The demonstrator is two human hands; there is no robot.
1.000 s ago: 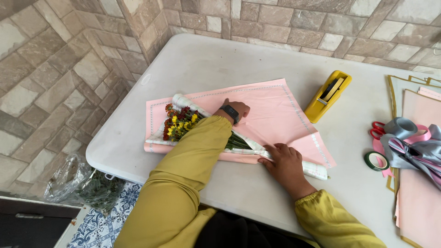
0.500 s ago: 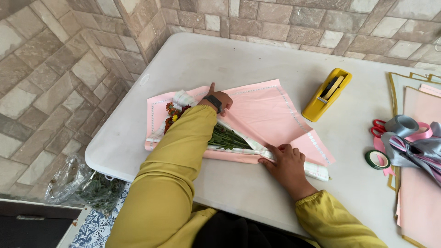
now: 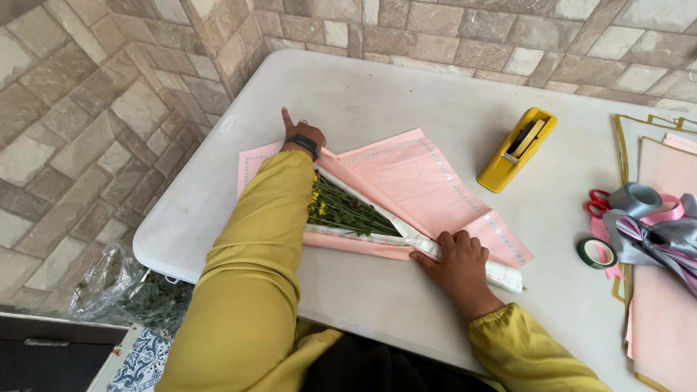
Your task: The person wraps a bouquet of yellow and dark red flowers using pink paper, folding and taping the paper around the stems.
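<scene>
Two hands pin the pink wrapping paper (image 3: 428,181): left hand (image 3: 301,134) flat with fingers spread near the surface's far-left corner, right hand (image 3: 457,258) with fingers curled holding the stem end (the flowers (image 3: 341,210) may slide loose if either lifts).

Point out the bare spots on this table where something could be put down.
The table is bare along the far edge, between the pink wrapping paper and the stone wall. Another bare strip lies near the front edge, left of the right hand. The right side is crowded: yellow tape dispenser, ribbons, paper sheets.
</scene>
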